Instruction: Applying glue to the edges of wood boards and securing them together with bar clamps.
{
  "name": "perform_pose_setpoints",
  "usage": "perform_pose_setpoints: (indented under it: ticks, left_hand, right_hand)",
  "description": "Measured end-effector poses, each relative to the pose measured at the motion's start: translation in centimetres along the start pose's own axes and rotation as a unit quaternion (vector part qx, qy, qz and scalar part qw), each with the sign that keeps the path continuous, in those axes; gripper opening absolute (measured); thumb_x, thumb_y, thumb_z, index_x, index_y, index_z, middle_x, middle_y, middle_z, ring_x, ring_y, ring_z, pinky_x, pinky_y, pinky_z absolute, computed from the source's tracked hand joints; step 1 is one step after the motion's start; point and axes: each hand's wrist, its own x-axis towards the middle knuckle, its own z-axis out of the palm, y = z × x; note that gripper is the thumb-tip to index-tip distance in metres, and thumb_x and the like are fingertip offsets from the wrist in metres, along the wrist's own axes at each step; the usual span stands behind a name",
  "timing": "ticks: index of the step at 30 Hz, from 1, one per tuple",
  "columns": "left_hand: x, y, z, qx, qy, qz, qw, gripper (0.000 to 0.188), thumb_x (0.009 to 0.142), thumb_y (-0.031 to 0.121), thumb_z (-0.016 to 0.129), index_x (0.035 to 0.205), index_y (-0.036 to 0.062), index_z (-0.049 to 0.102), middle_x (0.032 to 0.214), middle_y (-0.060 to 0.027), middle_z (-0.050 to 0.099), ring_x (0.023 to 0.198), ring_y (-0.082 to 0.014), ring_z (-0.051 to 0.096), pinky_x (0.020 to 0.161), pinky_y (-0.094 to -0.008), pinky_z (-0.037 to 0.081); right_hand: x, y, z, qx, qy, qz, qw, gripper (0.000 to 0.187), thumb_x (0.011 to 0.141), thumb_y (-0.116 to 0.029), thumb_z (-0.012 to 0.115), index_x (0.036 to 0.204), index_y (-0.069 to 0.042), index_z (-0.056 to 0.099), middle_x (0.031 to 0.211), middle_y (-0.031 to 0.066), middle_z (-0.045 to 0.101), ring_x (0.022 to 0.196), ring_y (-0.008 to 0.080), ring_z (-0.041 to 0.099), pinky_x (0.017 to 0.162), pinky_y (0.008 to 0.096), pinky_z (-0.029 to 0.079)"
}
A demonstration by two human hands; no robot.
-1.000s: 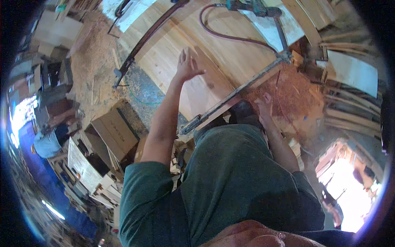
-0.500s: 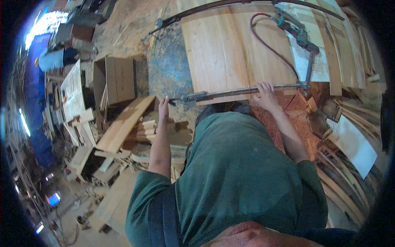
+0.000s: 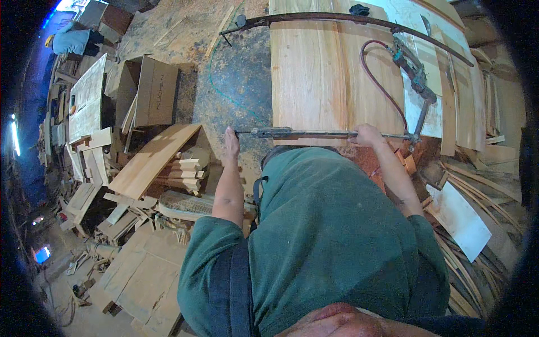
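A long metal bar clamp [image 3: 323,133] lies across the near edge of a wide wooden panel [image 3: 307,73], in front of my body. My right hand [image 3: 368,136] is closed around its bar, towards the right end. At the clamp's left end my left hand [image 3: 232,142] is held upright and seen edge-on, fingers extended against the screw handle; its palm side is partly hidden. A second bar clamp [image 3: 342,17] spans the panel's far side. To the right rests an air-powered tool [image 3: 412,72] with a dark red hose [image 3: 368,67].
On the left stand an open cardboard box [image 3: 157,92], a leaning board [image 3: 157,160] and heaps of wood offcuts. Long strips and a white sheet [image 3: 463,219] lie at the right. A dark glove-like item [image 3: 359,9] sits on the panel. Another person [image 3: 73,42] bends over far left.
My right hand has gone from loosely spread fingers to a grip around the clamp bar. The left hand stays by the screw handle. The whole view has shifted and turned slightly.
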Motion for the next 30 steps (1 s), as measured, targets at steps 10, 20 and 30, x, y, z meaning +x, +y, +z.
perform_pose_setpoints:
  ticks: [10,20,30]
  left_hand:
    - [-0.1,-4.2,2.1,0.097,0.093,0.139,0.981,0.05,0.105,0.045,0.029,0.107,-0.0002,0.05,0.097,-0.0195,0.058,0.088,-0.0377,0.056,0.079,-0.0446,0.043]
    - [-1.2,4.1,0.1,0.038,0.026,-0.007,0.999,0.054,0.104,0.046,0.027,0.111,-0.0021,0.05,0.107,-0.0329,0.057,0.105,-0.0516,0.051,0.087,-0.0541,0.04]
    - [4.8,-3.9,0.0,0.375,-0.197,0.032,0.905,0.042,0.101,0.036,0.037,0.102,-0.0028,0.055,0.092,-0.0294,0.065,0.083,-0.0437,0.066,0.076,-0.0521,0.052]
  right_hand:
    - [1.1,-1.2,-2.0,-0.046,-0.062,0.054,0.996,0.056,0.076,-0.06,0.071,0.097,-0.008,0.072,0.1,0.0178,0.07,0.094,0.0354,0.067,0.083,0.0474,0.053]
    - [1.4,-1.4,-3.3,-0.068,-0.102,0.064,0.99,0.056,0.084,-0.061,0.062,0.094,-0.008,0.073,0.094,0.0184,0.07,0.093,0.0361,0.067,0.082,0.0485,0.053]
    - [2.0,0.7,-0.1,-0.075,-0.018,-0.048,0.996,0.036,0.091,-0.045,0.059,0.094,-0.012,0.073,0.096,0.0219,0.068,0.091,0.0379,0.067,0.078,0.048,0.053]
